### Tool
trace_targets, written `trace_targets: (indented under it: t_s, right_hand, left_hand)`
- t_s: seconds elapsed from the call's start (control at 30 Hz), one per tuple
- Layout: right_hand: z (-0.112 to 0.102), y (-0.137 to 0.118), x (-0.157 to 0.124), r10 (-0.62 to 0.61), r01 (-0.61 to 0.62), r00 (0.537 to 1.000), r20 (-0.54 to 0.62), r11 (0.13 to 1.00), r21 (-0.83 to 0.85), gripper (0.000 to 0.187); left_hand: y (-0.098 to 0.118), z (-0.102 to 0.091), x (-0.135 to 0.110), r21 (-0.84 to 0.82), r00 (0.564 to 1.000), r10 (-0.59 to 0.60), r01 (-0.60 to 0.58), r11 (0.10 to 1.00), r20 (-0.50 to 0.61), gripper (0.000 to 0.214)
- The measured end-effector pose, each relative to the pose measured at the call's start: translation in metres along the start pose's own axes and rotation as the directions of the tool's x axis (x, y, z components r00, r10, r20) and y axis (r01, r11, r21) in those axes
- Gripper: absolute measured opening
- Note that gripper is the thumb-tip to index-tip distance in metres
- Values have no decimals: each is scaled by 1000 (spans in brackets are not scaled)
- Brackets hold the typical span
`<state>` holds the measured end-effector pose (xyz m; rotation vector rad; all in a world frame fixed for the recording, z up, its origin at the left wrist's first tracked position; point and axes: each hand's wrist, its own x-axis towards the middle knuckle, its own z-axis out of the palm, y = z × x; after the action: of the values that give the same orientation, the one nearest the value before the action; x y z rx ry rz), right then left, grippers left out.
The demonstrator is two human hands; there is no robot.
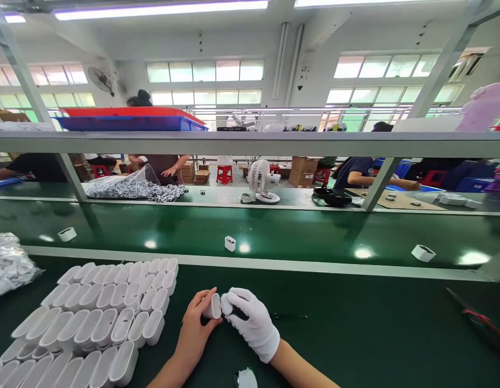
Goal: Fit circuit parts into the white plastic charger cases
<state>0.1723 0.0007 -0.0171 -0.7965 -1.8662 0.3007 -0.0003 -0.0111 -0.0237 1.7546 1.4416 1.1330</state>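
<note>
My left hand [196, 325], bare, pinches a white oval plastic shell [214, 306] between thumb and fingers, with its open end turned to the right. Close beside it, my right hand [252, 322] wears a white glove and holds a small white rounded piece [226, 304] by its edge. The piece sits right at the shell's opening; whether the two touch, I cannot tell. Rows of similar white open shells [105, 325] stand on the green work surface to the left of my hands. At the bottom edge, a white-topped object [247, 378] is partly cut off.
Beyond the bench runs a green conveyor belt [185, 226] carrying white shells, one being a filled shell [230, 243]. A clear bag [11, 264] lies far left, red-handled pliers [482, 318] far right. A shelf [250, 143] spans above. Co-workers sit opposite, near a white fan [259, 177].
</note>
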Motion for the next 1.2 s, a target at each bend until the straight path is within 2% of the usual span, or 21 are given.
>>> trace_targets:
  t_s: [0.13, 0.27, 0.6, 0.7, 0.77, 0.83, 0.87, 0.93, 1.0, 1.03, 1.1, 1.2]
  right_hand:
    - [-3, 3, -4, -71, 70, 996, -53, 997, -30, 31]
    - [-3, 3, -5, -81, 82, 995, 49, 997, -14, 30]
    - [0, -6, 2, 22, -16, 989, 149, 999, -42, 13]
    - [3, -4, -3, 64, -68, 984, 167, 997, 20, 19]
    - [4, -2, -10, 138, -154, 979, 150, 983, 100, 34]
    - [4, 1, -16, 303, -327, 944, 133, 912, 248, 54]
    - [4, 3, -17, 396, -426, 905, 158, 835, 348, 63]
    - [4, 8, -16, 505, -587, 805, 311, 604, 539, 76]
    - [2, 12, -11, 459, -678, 728, 509, 372, 634, 89]
    - [0, 13, -7, 413, -705, 702, 580, 292, 647, 93]
    - [-2, 13, -1, 359, -735, 671, 649, 205, 647, 90]
    - [-5, 7, 4, 381, -729, 673, 634, 198, 655, 71]
  left_hand:
    - [0, 1, -1, 16, 998, 33, -34, 999, 51, 48]
    - [2, 1, -2, 31, 998, 32, -33, 999, 52, 47]
    - [-5, 2, -4, 105, 997, 38, -46, 993, 73, 51]
    - [-11, 0, -3, 144, 990, 55, -74, 987, 132, 57]
    - [-14, 1, -3, 149, 990, 60, -79, 986, 128, 60]
    - [-15, 3, -5, 134, 994, 75, -85, 987, 75, 58]
    - [-16, 5, -6, 123, 994, 100, -105, 987, 47, 55]
    - [-16, 8, -8, 107, 982, 188, -189, 976, 18, 49]
    - [-17, 10, -9, 103, 956, 293, -293, 951, 17, 44]
    - [-18, 11, -10, 101, 943, 333, -333, 938, 19, 43]
    - [-20, 12, -11, 87, 927, 374, -375, 923, 25, 42]
    - [-22, 13, -12, 61, 925, 378, -379, 923, 29, 43]
